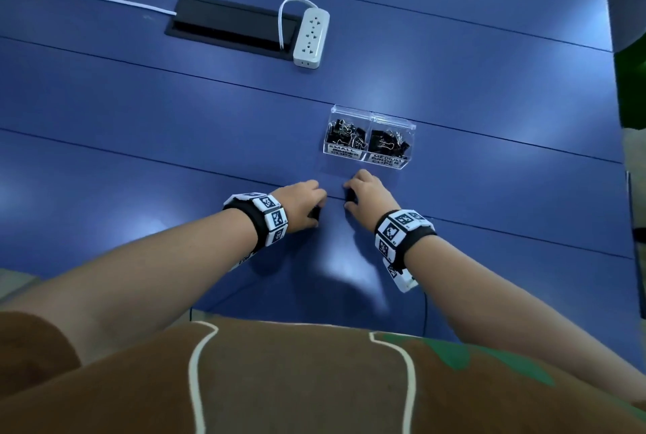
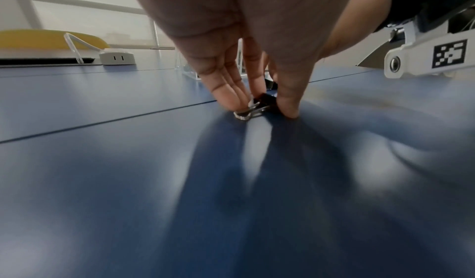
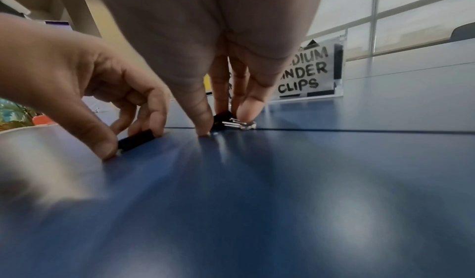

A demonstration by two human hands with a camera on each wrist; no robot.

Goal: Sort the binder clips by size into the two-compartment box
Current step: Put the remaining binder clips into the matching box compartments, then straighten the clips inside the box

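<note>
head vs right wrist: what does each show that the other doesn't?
Head only: both compartments of the box, labelled small and medium and holding black clips; the power strip; the wristbands.

Right wrist only: the silver wire handles of the binder clip that the right hand pinches against the blue table, and the long black edge of the clip under the left hand.

Both: two hands side by side on the table, each on a black clip, the box just beyond.
</note>
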